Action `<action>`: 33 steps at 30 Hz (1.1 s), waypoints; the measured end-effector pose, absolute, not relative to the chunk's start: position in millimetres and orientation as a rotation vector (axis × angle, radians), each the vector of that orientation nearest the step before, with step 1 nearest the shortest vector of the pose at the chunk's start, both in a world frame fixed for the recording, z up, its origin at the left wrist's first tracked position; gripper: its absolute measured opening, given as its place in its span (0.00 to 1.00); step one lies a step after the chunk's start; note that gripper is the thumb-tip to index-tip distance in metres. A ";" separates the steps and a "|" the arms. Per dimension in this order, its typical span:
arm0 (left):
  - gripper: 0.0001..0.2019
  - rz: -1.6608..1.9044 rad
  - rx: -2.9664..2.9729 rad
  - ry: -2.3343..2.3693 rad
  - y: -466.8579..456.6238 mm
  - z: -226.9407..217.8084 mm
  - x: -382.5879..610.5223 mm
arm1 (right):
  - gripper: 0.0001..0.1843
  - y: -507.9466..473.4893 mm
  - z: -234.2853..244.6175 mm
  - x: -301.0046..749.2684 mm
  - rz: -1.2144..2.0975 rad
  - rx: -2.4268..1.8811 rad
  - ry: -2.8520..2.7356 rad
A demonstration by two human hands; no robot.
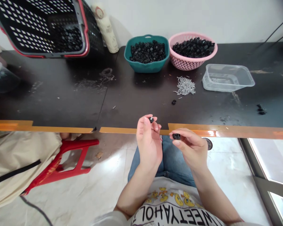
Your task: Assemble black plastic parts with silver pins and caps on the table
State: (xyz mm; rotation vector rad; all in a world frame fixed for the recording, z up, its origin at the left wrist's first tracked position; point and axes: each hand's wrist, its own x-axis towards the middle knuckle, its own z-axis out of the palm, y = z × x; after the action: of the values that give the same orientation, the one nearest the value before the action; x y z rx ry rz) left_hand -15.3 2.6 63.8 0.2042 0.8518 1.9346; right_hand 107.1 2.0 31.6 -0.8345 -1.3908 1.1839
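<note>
My left hand [148, 141] is raised just off the table's front edge, pinching a small black plastic piece [151, 119] at its fingertips. My right hand [190, 147] holds a round black plastic part [176, 136] between thumb and fingers, close to the left hand. The two pieces are apart. A loose black part [174, 102] lies on the dark tabletop [132, 103] ahead of the hands. Beyond it is a small pile of grey metal pins [185, 86]. A teal bowl [146, 67] and a pink basket [193, 64] both hold black parts.
A clear plastic tub [227, 78] stands right of the pins, and black bits [261, 109] lie further right. A black-and-red crate [11, 31] holds dark parts at back left. Orange tape [224, 131] lines the table edge. A red stool [68, 157] and beige cloth [19, 163] are at lower left.
</note>
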 end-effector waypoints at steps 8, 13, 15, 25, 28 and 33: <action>0.15 1.947 0.168 0.901 -10.1 56.7 -33.4 | 0.09 40.8 29.1 91.5 1.232 -0.946 -1.390; 0.17 2.005 0.079 0.973 -24.8 51.1 -63.0 | 0.09 98.9 36.9 42.8 1.308 -0.851 -1.648; 0.18 2.037 0.060 1.001 -28.3 50.1 -75.4 | 0.10 118.8 39.2 14.2 1.215 -0.845 -1.879; 0.18 2.098 0.001 1.039 -35.6 44.1 -108.9 | 0.13 139.2 28.2 -70.6 0.549 -0.836 -2.664; 0.18 2.097 -0.026 1.032 -36.5 40.6 -113.2 | 0.13 140.3 29.0 -71.1 0.473 -0.793 -2.712; 0.18 2.085 -0.044 1.022 -36.0 37.7 -114.2 | 0.14 150.9 42.0 -83.7 0.439 -0.714 -2.762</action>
State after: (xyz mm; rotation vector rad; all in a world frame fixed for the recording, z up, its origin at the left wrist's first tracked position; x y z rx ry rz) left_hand -114.2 -36.0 37.7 -0.0444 1.0218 2.0855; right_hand -83.7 150.9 42.0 -0.7139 -2.7622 0.4392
